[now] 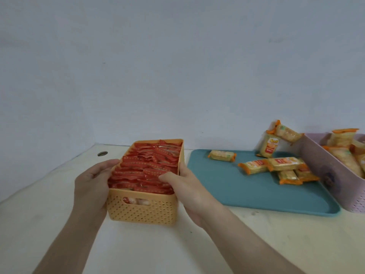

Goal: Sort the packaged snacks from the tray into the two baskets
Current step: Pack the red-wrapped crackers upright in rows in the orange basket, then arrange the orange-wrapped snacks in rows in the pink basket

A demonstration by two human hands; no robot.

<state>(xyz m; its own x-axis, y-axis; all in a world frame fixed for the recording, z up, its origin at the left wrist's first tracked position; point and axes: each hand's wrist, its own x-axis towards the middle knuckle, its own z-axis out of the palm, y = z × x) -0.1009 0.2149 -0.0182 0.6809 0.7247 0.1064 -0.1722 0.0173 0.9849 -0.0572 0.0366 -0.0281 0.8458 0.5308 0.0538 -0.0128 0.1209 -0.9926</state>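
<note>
Here, a pale table (59,244) carries a teal tray (246,194) at the right. A pink basket (324,169) stands on the tray's right edge, and an orange basket (142,210) stands on the table just left of the tray. The left hand (90,186) grips the orange basket's left wall, fingers curled over the rim. The right hand (187,192) grips the right wall, thumb hooked over the rim. Red packs (146,169) fill the orange basket. Yellow packs (274,165) lie on the tray, two lean by the pink basket's end, and more sit inside it.
</note>
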